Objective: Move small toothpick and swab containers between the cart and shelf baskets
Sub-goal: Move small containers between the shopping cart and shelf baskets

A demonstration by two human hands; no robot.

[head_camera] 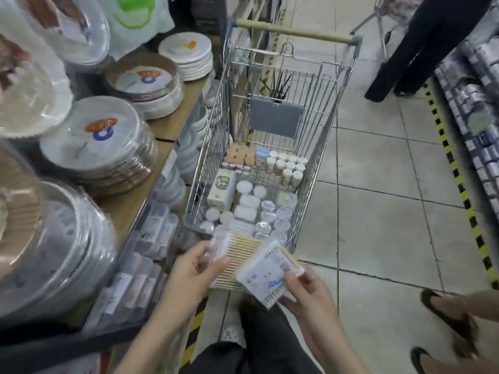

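A wire shopping cart (318, 147) stands ahead of me, its floor covered with small toothpick jars (290, 168), round clear swab tubs (270, 214) and a green-and-white box (222, 188). My left hand (193, 268) grips a clear flat pack of wooden-stick swabs (237, 255) just in front of the cart's near end. My right hand (305, 292) holds a second swab pack with a printed label (266, 276), overlapping the first pack's right side. A shelf basket (140, 268) with small packaged items sits at my lower left.
Stacks of wrapped paper plates (91, 147) fill the wooden shelf on the left. A person in dark trousers (421, 49) stands beyond the cart. Another person's feet in dark shoes (453, 319) are at lower right. Shelving with silver packs (475, 109) lines the right side.
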